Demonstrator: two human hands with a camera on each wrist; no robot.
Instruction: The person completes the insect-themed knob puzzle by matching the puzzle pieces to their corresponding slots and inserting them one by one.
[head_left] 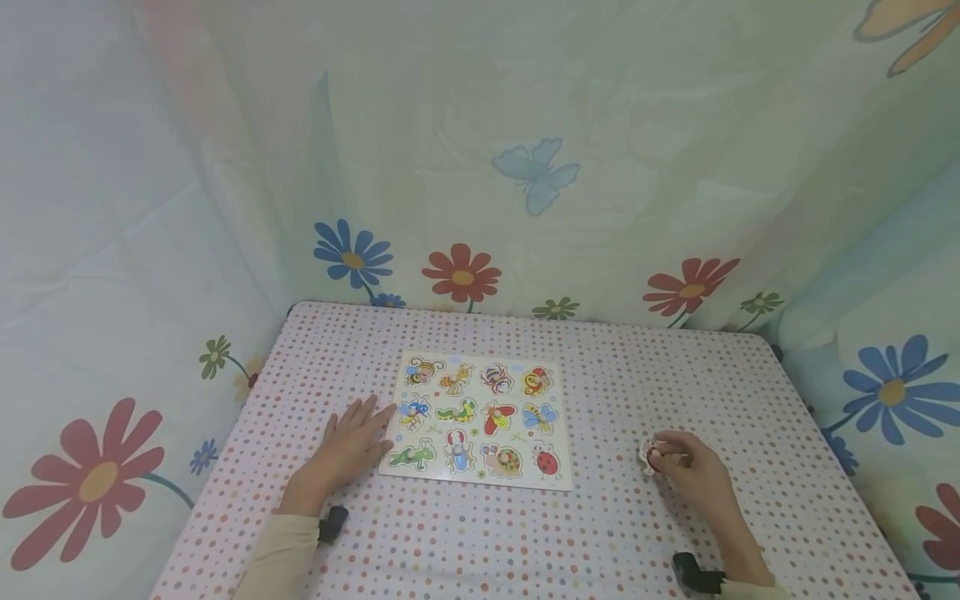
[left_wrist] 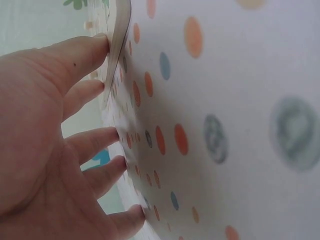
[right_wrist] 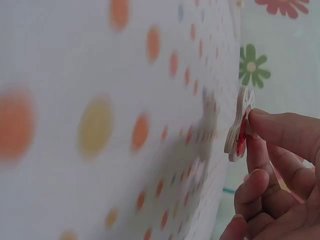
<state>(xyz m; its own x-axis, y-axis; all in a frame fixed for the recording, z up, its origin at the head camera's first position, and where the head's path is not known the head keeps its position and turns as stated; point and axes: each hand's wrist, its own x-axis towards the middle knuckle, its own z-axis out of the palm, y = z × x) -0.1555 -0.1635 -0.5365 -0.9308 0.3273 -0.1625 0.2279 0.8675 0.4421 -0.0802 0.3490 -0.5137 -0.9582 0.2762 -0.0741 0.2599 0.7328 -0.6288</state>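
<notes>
A wooden peg puzzle board (head_left: pixel 480 483) with colourful insect pictures lies flat on the table. My left hand (head_left: pixel 348 442) is spread at its left side; in the left wrist view the thumb (left_wrist: pixel 95 47) touches the board's edge (left_wrist: pixel 119 45) and other fingertips rest on the cloth. To the right of the board, my right hand (head_left: pixel 697 475) pinches a small red-and-white wooden puzzle piece (head_left: pixel 647 457) between thumb and fingers. The right wrist view shows this puzzle piece (right_wrist: pixel 237 127) edge-on, held just off the tabletop, its picture mostly hidden.
A dotted cloth (head_left: pixel 600 533) covers the table. Behind and at both sides hangs a curtain (head_left: pixel 420 150) printed with flowers and butterflies. Dark devices sit at the left wrist (head_left: pixel 333 525) and the right wrist (head_left: pixel 696 573).
</notes>
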